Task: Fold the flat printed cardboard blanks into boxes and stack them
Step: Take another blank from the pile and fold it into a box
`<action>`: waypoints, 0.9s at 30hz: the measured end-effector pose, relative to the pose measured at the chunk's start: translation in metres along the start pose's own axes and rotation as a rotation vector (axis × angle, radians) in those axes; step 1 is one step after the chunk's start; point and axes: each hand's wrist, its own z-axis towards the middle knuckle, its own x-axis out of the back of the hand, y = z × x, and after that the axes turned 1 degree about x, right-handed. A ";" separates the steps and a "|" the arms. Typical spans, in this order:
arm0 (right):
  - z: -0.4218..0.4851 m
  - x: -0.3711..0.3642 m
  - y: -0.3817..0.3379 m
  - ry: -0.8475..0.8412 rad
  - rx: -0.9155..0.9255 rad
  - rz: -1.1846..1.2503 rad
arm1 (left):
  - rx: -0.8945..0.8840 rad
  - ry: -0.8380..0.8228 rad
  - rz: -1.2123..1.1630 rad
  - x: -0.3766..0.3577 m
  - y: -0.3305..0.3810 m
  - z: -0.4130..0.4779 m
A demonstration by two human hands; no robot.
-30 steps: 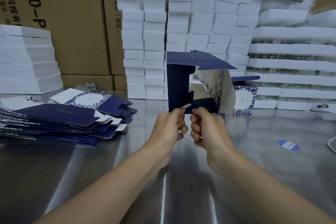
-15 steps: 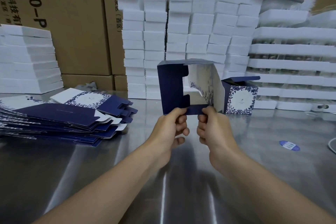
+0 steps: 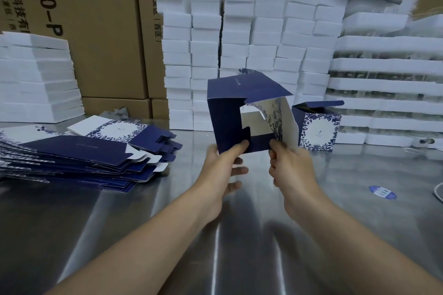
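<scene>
Left hand [image 3: 221,170] and right hand [image 3: 291,170] pinch the half-folded, empty navy box [image 3: 230,112] above the desk [image 3: 119,211].

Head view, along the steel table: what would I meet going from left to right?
Left to right: pile of flat blanks → half-folded box → finished box → blue sticker.
</scene>
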 end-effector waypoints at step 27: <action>0.001 0.017 -0.001 0.045 0.439 -0.609 | -0.446 0.375 0.599 0.034 0.016 0.017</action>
